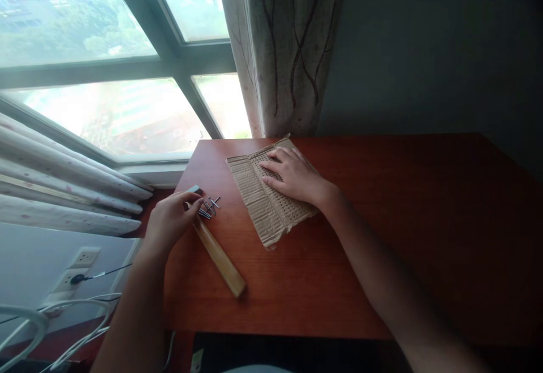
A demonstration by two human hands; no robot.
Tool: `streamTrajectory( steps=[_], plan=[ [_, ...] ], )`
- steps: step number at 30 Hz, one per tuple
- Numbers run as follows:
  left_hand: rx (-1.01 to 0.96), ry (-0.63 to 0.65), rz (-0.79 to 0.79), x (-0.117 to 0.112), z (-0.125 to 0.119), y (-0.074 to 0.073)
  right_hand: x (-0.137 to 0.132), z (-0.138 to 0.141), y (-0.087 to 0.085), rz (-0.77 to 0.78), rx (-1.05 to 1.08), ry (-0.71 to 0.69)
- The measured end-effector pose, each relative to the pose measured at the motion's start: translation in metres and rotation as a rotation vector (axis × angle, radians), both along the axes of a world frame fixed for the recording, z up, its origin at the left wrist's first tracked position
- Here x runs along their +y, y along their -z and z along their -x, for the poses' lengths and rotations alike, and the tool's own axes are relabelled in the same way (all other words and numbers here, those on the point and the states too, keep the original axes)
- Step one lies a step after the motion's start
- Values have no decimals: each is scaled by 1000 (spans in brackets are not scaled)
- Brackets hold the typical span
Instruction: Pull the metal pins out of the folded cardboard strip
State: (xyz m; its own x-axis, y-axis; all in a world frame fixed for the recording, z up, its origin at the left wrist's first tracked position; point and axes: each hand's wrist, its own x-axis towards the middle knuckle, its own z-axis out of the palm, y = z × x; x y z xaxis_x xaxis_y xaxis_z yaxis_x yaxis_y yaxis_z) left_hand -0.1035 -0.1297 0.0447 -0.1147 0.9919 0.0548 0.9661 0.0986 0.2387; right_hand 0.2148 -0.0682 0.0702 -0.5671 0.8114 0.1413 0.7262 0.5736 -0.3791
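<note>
My right hand (292, 174) lies with its fingers spread on a piece of cardboard (254, 192), which is torn at the edges and has rows of small holes. Over the neck of a hammer, my left hand (173, 217) has its thumb and index finger pinched together beside a small pile of nails (212, 206). What sits between those fingertips is too small to make out. The hammer's wooden handle (220, 260) slants toward me on the table, and its metal head (195, 190) partly shows beyond my fingers.
The reddish-brown table (403, 237) has its left edge close to my left hand. A window (127, 113) and curtains (292, 51) stand behind it. Lower left, a wall socket (70, 280) has a plug in it, with white cables (85, 339) below.
</note>
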Motion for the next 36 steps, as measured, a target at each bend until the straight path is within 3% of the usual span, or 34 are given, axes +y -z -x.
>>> streamTrajectory(
  steps=[5, 14, 23, 29, 36],
  plan=[
    [10, 6, -87, 1, -2, 3, -1, -1, -2, 3, 6, -5],
    [-170, 73, -247, -1, -19, 0, -2, 0, -3, 0, 0, 4],
    [-416, 219, -195, -3, -64, -1, -3, 2, -3, -34, 4, 23],
    [-679, 219, -97, -2, -87, -8, -1, -2, -4, -120, 90, 68],
    [-888, 176, 36, -3, -94, -13, 13, -34, -8, -134, 163, 234]
  ],
)
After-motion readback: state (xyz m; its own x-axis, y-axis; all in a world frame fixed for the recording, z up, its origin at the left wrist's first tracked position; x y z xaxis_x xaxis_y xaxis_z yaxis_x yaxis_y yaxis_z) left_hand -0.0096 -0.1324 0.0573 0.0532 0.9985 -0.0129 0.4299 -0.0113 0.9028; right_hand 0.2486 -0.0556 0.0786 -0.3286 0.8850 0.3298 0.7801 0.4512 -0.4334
